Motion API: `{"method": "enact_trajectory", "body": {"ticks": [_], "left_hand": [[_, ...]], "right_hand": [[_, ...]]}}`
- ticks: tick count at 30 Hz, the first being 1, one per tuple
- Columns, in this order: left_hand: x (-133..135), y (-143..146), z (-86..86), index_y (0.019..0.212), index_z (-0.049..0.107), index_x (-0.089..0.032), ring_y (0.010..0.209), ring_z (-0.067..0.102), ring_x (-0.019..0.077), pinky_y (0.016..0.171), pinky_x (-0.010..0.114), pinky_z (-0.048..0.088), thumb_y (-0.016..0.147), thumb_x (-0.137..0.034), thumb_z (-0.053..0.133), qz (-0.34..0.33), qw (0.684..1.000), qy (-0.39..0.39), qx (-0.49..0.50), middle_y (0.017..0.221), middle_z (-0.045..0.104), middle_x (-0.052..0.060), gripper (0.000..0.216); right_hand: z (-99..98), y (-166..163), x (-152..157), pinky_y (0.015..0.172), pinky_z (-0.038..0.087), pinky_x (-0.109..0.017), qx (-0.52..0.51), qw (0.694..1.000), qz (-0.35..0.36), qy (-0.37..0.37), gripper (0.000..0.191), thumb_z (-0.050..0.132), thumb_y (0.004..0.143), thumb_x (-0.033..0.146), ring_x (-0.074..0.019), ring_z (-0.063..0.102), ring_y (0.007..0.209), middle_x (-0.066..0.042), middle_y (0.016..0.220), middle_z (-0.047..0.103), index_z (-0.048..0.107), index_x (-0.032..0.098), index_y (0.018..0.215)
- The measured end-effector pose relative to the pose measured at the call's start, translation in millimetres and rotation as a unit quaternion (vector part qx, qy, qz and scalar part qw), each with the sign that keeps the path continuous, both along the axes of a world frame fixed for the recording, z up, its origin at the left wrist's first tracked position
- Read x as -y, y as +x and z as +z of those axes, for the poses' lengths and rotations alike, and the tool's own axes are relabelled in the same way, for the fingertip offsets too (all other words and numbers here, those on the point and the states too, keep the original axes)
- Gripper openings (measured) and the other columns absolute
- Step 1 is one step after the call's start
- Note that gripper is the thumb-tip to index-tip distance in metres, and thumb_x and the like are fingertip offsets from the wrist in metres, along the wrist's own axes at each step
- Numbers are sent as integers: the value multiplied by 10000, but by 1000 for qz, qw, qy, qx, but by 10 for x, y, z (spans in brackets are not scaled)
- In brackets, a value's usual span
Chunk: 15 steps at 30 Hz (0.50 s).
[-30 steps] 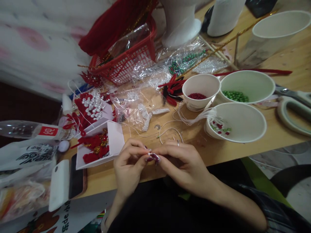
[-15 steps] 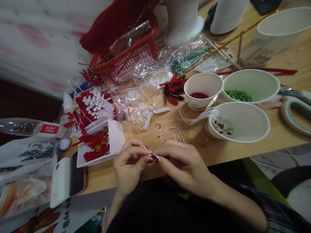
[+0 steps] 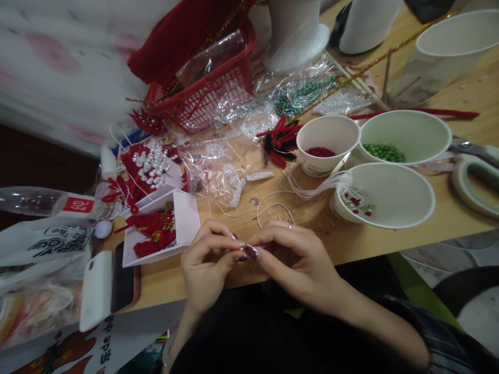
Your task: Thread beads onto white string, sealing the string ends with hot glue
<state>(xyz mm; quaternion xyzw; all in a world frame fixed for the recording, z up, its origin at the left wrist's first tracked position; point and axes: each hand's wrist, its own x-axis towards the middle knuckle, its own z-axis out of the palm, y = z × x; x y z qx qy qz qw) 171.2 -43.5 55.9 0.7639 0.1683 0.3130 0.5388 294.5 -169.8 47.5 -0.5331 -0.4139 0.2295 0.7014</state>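
At the near edge of the bench [image 3: 351, 239], the left hand [image 3: 206, 267] and the right hand [image 3: 298, 259] meet fingertip to fingertip. Each grip is pinched shut, thumb against forefinger, on a tiny piece [image 3: 245, 249] between them. It is too small to say what it is. It sits just above the bench edge, close to the person's body.

A pale thread [image 3: 273, 206] loops loose on the wood just beyond the knuckles. To the left, a white tray [image 3: 189, 215] holds red and gold pieces [image 3: 156, 234] that look made up already, so I judge some of the work done.

Much looks unused. One cup [image 3: 312, 132] holds red beads [image 3: 320, 152], a second cup [image 3: 409, 124] holds green beads [image 3: 384, 152], and a third cup [image 3: 397, 195] has only a few mixed beads [image 3: 355, 202]. Pearls [image 3: 154, 166] lie heaped well to the left.
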Motion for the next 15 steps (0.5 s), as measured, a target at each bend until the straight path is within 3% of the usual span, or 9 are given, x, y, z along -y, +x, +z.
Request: {"method": "enact_trajectory", "body": {"ticks": [15], "left_hand": [[11,13,-5,788,778,-249,716,563,128,598,221,449,753,-271,812,15,1000,-25,-1,787,608,18,54]], "right_hand": [[12,-5,7,545,440,-231,-16,1000,-11,-16,122,637,863,119,-111,583,588,5,684,681,739,183,842]]}}
